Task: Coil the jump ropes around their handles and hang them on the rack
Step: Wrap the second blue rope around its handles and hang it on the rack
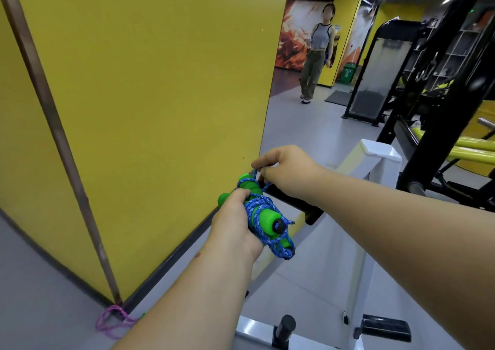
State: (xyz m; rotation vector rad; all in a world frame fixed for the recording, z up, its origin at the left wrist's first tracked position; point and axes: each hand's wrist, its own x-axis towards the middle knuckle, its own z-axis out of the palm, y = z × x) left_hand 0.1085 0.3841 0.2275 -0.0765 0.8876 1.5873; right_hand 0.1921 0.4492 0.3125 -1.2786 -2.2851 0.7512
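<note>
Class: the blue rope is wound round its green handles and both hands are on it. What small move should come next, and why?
Probably slip the loop pinched by the right hand over the black peg. The left hand already grips the coiled blue rope and green handles beside that peg, so only hanging appears left.

We see the left hand [235, 217] gripping green handles [263, 217] wound in blue rope [255, 207], while the right hand [285, 170] pinches a loop of it over a black peg [290, 201] on the white rack [375, 152]. A pink rope [112, 321] lies on the floor [308, 124].
</note>
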